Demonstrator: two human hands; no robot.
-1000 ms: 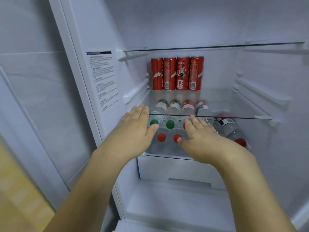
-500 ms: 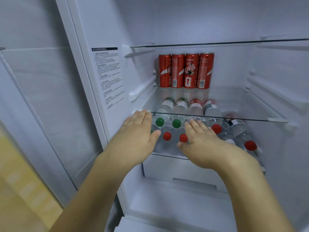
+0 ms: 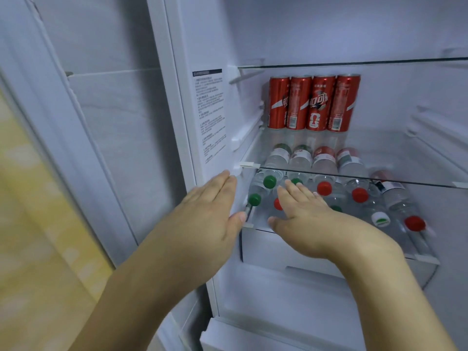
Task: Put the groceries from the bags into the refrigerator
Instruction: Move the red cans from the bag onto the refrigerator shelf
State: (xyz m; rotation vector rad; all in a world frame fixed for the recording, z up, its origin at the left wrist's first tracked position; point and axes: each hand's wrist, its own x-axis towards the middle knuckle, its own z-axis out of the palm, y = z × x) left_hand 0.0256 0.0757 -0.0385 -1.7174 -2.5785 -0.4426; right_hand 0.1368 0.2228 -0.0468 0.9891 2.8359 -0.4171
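- Left hand (image 3: pixel 212 211) and right hand (image 3: pixel 304 219) hover flat and empty, fingers straight, at the lower shelf's (image 3: pixel 428 259) front edge
- Water bottles (image 3: pixel 359 196) lie there; cans (image 3: pixel 314 102) stand along the upper shelf's back edge
- Nudge bottles gently inward; they would likely roll

a home kitchen: open refrigerator (image 3: pixel 291 34) stocked with drinks.
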